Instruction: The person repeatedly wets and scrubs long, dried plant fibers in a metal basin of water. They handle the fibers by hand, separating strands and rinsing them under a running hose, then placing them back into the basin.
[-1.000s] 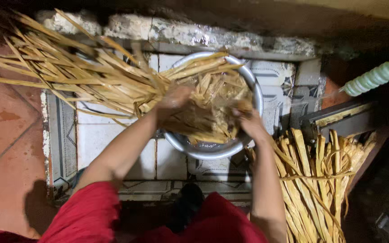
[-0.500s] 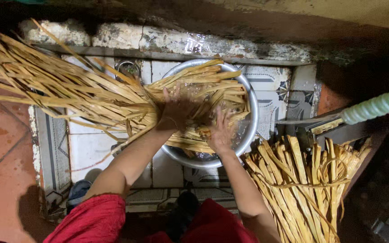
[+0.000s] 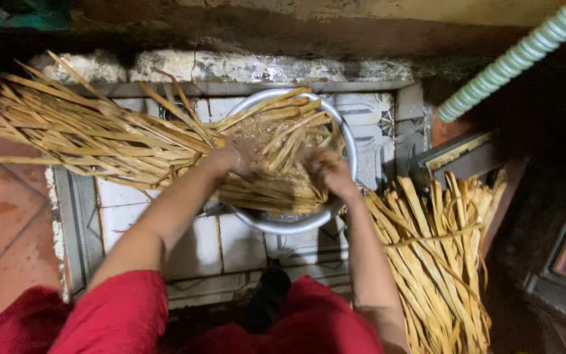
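While both arms reached over the metal basin (image 3: 276,226), I noted the left hand (image 3: 234,159) closed around a bundle of long tan strips (image 3: 93,141), which fanned out leftward past the rim over the tiled floor (image 3: 126,203). My right hand (image 3: 325,172) was pressed down among the strip ends lying in the basin; I could not tell if its fingers were curled or flat. A second pile of strips (image 3: 437,262) lay just right of the basin. A ribbed green hose (image 3: 519,56) crossed the upper right corner.
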Tool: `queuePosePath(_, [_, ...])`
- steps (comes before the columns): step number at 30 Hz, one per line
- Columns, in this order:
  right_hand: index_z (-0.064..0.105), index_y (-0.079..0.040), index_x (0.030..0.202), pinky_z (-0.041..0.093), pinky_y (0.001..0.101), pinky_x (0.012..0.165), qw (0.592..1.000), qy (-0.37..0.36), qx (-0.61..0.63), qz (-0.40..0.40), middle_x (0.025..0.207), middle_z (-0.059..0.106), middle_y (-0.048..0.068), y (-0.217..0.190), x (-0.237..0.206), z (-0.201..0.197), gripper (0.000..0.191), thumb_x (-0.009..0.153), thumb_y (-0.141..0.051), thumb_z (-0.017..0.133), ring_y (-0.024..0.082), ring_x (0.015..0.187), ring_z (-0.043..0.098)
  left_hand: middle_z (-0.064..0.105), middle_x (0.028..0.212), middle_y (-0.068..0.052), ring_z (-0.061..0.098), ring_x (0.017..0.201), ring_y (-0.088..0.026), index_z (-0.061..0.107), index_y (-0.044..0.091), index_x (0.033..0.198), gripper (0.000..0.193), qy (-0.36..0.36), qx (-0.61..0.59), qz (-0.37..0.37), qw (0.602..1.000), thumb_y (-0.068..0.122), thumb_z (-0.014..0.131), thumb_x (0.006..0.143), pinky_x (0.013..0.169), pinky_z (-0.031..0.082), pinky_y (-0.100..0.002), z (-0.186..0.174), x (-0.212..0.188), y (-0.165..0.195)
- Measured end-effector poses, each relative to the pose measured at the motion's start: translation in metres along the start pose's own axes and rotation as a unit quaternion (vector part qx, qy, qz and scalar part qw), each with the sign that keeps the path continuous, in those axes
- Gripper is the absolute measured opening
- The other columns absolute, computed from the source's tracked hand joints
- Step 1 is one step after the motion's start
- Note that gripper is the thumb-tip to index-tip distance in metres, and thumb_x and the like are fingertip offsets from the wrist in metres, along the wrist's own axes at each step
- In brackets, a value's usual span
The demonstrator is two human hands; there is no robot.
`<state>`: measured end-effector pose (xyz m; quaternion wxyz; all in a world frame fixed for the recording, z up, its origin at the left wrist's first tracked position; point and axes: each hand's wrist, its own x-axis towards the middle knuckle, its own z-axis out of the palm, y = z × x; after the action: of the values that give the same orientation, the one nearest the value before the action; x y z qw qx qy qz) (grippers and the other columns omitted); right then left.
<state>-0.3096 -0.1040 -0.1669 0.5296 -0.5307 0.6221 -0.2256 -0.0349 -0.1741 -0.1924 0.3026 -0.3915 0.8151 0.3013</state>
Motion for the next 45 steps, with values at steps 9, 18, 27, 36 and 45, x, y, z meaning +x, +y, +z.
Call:
queuePosePath(9, [0.061, -0.004, 0.112, 0.057, 0.0457, 0.107, 0.883, 0.236, 0.329, -0.239, 0.105, 0.071, 0.010, -0.146, -0.145, -0.058, 0.018, 0.111, -0.022, 0.060, 0.026, 0.107, 0.068, 0.011, 0.170, -0.012, 0.012, 0.158, -0.028, 0.006, 0.021, 0.161, 0.152, 0.146, -0.165, 0.211, 0.952, 0.060, 0.097, 0.047, 0.124, 0.011, -0.055, -0.113, -0.072, 0.106])
queuePosePath(18, [0.057, -0.009, 0.116, 0.051, 0.0486, 0.104, 0.821, 0.188, 0.461, -0.281, 0.098, 0.065, 0.013, -0.249, -0.221, -0.053, 0.019, 0.116, -0.028, 0.054, 0.030, 0.103, 0.065, 0.082, 0.102, 0.000, 0.081, 0.097, -0.015, 0.070, 0.022, 0.120, 0.040, 0.281, -0.370, 0.337, 0.818, 0.033, 0.089, 0.086, 0.095, 0.061, -0.037, -0.106, -0.128, 0.162])
queuePosePath(27, [0.057, -0.005, 0.101, 0.048, 0.0428, 0.088, 0.767, 0.234, 0.512, -0.308, 0.087, 0.057, 0.010, -0.242, -0.268, -0.171, 0.023, 0.118, -0.020, 0.060, 0.023, 0.084, 0.056, 0.069, 0.098, -0.008, 0.066, 0.091, -0.018, 0.066, 0.014, 0.112, 0.033, 0.225, -0.294, 0.246, 0.896, 0.028, 0.085, 0.088, 0.087, 0.055, -0.039, -0.080, -0.143, 0.079])
queuePosePath(36, [0.057, -0.001, 0.087, 0.048, 0.0355, 0.070, 0.725, 0.414, 0.457, -0.309, 0.078, 0.056, 0.012, -0.217, -0.316, -0.169, 0.028, 0.111, -0.007, 0.069, 0.021, 0.069, 0.054, 0.075, 0.098, -0.014, 0.070, 0.089, -0.028, 0.070, 0.014, 0.113, 0.040, 0.253, -0.291, 0.316, 0.867, 0.029, 0.086, 0.080, 0.083, 0.054, -0.042, -0.076, -0.146, 0.074])
queuePosePath(45, [0.050, -0.009, 0.073, 0.045, 0.0371, 0.054, 0.778, 0.444, 0.346, -0.279, 0.062, 0.044, 0.004, -0.273, -0.359, -0.138, 0.035, 0.103, -0.020, 0.062, 0.020, 0.055, 0.048, 0.072, 0.104, -0.024, 0.067, 0.099, -0.044, 0.071, 0.009, 0.105, 0.030, 0.323, -0.105, 0.242, 0.909, 0.023, 0.074, 0.079, 0.088, 0.052, -0.053, -0.077, -0.149, 0.112])
